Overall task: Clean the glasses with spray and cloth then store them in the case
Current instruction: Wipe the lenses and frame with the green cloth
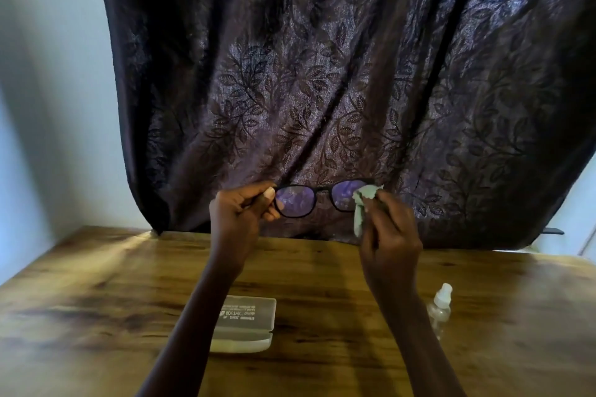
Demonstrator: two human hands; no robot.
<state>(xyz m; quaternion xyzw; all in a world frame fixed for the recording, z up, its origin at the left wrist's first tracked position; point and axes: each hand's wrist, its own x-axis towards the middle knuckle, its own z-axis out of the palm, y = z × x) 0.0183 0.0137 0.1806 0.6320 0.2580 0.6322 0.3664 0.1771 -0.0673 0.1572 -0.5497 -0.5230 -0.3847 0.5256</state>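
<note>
Currently we hold the glasses (295, 201) up in the air above the far edge of the table (96, 300), in front of the curtain (322, 74). Our left hand (240, 219) pinches the frame's left end between thumb and curled fingers. Our right hand (390, 235) grips the cloth (362, 203), bunched against the right lens.

Containers: the case (248, 322) lies flat on the table, lid closed; contents can't be told. The spray bottle (440, 306) stands upright to the case's right, well apart from it, cap on; fill level unreadable.

Materials: frame is thin, dark, with rounded-rectangular lenses showing a purple tint. Cloth is pale grey-green, soft, crumpled. Case is a frosted, pale, rounded box with printed lettering on the lid. Bottle is clear with a white cap. Table is glossy wood-grain with dark streaks. Curtain is dark, shiny, leaf-patterned.
</note>
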